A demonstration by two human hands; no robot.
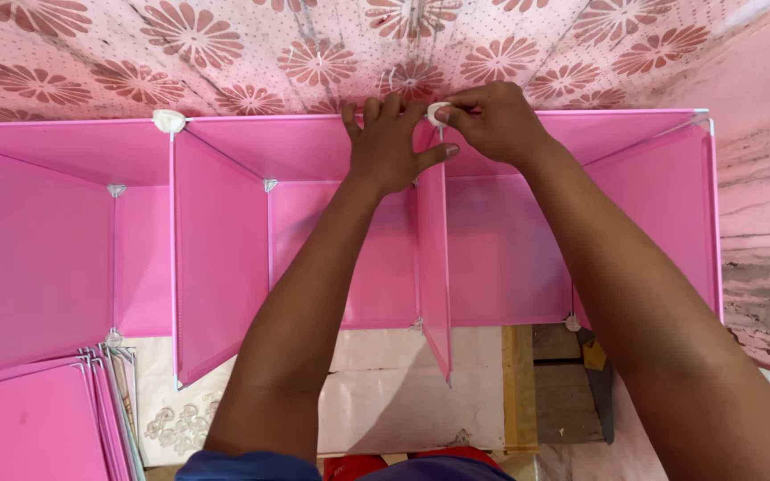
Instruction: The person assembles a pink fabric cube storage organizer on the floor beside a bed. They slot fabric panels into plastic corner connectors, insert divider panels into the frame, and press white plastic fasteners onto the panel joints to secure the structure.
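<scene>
A pink panel shelf frame (225, 258) stands against a flowered pink wall, seen from above. My left hand (389, 147) rests on the top rear edge, fingers hooked over it and thumb against the upright divider panel (434, 267). My right hand (492, 116) pinches a small white plastic connector (437, 110) at the top corner where that divider meets the rear edge. Another white connector (168, 120) sits fitted on the corner to the left.
A stack of loose pink panels (37, 423) leans at the lower left. Pale patterned sheet (394, 392) and wooden boards (563, 392) cover the floor below the frame. The worn pink wall (768, 223) is on the right.
</scene>
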